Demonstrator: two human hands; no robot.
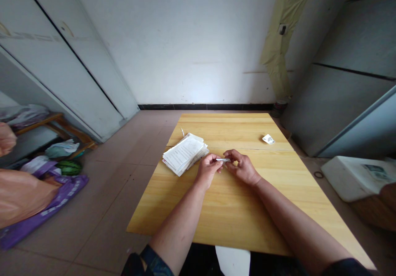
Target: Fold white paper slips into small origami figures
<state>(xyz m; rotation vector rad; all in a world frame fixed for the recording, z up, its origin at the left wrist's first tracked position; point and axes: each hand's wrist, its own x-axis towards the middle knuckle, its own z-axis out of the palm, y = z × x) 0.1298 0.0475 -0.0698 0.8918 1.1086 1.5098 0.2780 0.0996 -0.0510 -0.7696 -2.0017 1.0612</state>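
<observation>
My left hand (208, 169) and my right hand (243, 168) hover close together over a light wooden table (229, 210). Between their fingertips they pinch a small silver-white cylindrical object (223, 159), too small to identify. A loose stack of printed papers (184, 154) lies just left of my left hand, with a thin item (182, 132) poking out behind it. A small white foil packet (268, 139) lies to the right, beyond my right hand.
A white foam box (352, 178) stands right of the table, by grey cabinets (349, 69). On the floor at left are a purple bag (58, 201), an orange plastic bag (21, 197), a watermelon (69, 168) and a wooden stool (55, 123). A white wall rises behind.
</observation>
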